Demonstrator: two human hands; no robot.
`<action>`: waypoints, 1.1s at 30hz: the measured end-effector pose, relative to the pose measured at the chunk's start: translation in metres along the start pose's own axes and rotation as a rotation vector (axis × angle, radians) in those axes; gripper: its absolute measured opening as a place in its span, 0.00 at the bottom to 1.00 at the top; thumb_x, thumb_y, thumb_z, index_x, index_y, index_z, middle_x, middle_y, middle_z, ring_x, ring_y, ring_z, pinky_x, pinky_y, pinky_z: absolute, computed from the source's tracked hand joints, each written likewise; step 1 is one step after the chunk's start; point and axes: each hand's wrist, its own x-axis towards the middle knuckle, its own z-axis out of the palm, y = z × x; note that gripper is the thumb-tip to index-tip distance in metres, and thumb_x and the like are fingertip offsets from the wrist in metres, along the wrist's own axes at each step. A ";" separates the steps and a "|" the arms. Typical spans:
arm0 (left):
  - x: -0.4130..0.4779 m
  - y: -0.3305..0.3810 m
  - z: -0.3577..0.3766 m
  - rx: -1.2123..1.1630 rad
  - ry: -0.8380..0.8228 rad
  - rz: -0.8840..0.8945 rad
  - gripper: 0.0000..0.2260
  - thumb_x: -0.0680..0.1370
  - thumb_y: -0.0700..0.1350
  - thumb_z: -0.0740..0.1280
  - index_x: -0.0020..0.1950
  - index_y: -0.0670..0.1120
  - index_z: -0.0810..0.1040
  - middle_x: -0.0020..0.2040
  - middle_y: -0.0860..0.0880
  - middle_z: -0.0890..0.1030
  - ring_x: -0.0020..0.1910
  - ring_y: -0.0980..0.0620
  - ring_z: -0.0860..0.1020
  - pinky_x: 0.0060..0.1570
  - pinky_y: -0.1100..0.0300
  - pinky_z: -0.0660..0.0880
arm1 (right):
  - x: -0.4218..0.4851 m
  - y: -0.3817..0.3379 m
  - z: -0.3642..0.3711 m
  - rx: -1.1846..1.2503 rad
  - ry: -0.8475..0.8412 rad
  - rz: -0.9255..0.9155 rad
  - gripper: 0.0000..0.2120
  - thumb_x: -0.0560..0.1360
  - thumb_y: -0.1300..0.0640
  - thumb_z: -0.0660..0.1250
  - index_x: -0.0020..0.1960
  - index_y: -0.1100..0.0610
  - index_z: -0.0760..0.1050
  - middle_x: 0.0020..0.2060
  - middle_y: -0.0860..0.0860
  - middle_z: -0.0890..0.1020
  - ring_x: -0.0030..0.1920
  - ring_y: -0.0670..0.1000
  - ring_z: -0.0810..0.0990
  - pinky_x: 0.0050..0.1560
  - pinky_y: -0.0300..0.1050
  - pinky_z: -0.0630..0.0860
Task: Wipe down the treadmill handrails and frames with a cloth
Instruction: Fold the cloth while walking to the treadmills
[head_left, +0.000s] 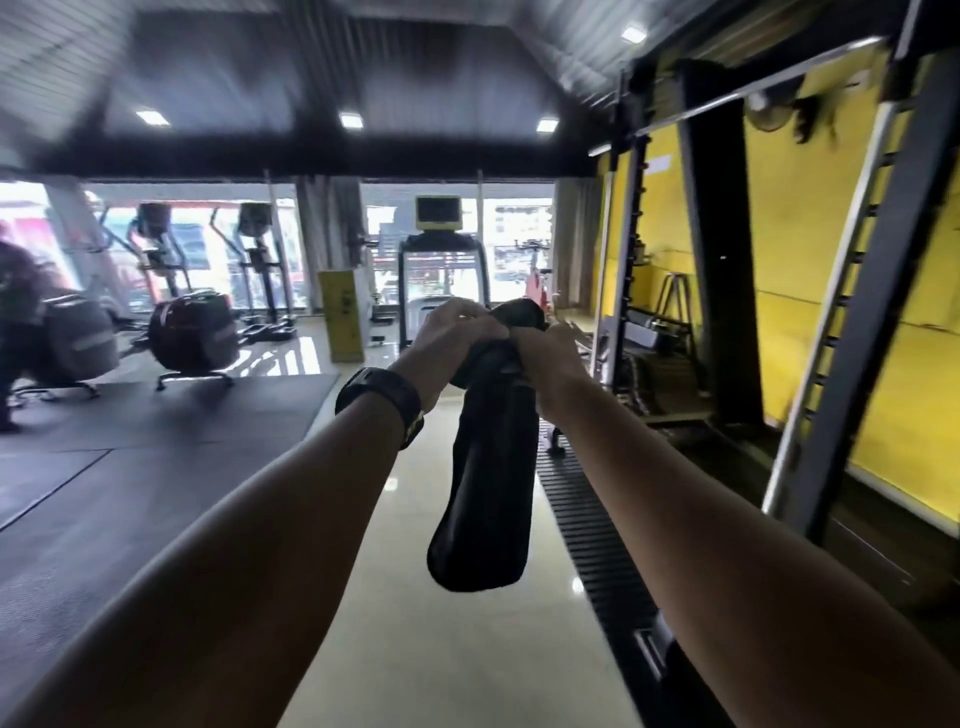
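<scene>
Head view of a gym floor, both forearms stretched forward at the centre. The left hand (457, 338) and the right hand (545, 358) meet at chest height, each with fingers curled tight around the bunched top of a dark cloth (488, 493). The hands are touching or almost touching; a small wad of cloth rises above them, and the rest hangs straight down between the forearms as a long folded strip, clear of the floor. A black watch (379, 397) circles the left wrist.

The treadmill (441, 260), with a yellow-framed screen on top, stands well ahead of the hands at the far edge of the pale tiled floor (441, 649), in front of bright windows (514, 244). The cloth is well apart from it and touches no handrail or frame.

A dark rubber mat (156, 415) covers the left part of the floor; two elliptical trainers (192, 332) stand along its far edge, and a person (21, 291), blurred, is at its left edge. Along the right edge of the floor a black and silver rack frame (852, 312) stands against a yellow wall (810, 234). The edges of the view are smeared by motion blur.
</scene>
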 end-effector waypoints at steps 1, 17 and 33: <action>0.010 -0.010 -0.019 0.039 -0.022 -0.008 0.18 0.69 0.44 0.74 0.56 0.48 0.75 0.51 0.46 0.81 0.47 0.50 0.81 0.42 0.59 0.77 | 0.016 0.005 0.021 0.016 -0.024 0.000 0.08 0.74 0.66 0.67 0.52 0.65 0.80 0.43 0.60 0.85 0.33 0.53 0.84 0.31 0.42 0.78; 0.333 -0.151 -0.271 0.055 0.379 0.133 0.18 0.73 0.23 0.64 0.53 0.42 0.83 0.49 0.40 0.84 0.47 0.44 0.82 0.49 0.48 0.80 | 0.380 0.070 0.257 -0.080 -0.620 -0.219 0.31 0.76 0.36 0.68 0.72 0.51 0.66 0.67 0.50 0.78 0.64 0.46 0.78 0.61 0.40 0.71; 0.722 -0.350 -0.477 -0.298 0.457 -0.071 0.14 0.81 0.50 0.66 0.58 0.40 0.80 0.51 0.43 0.84 0.45 0.43 0.84 0.44 0.51 0.82 | 0.776 0.138 0.518 0.212 -0.471 -0.187 0.17 0.82 0.50 0.67 0.66 0.59 0.77 0.57 0.58 0.85 0.57 0.59 0.84 0.58 0.57 0.82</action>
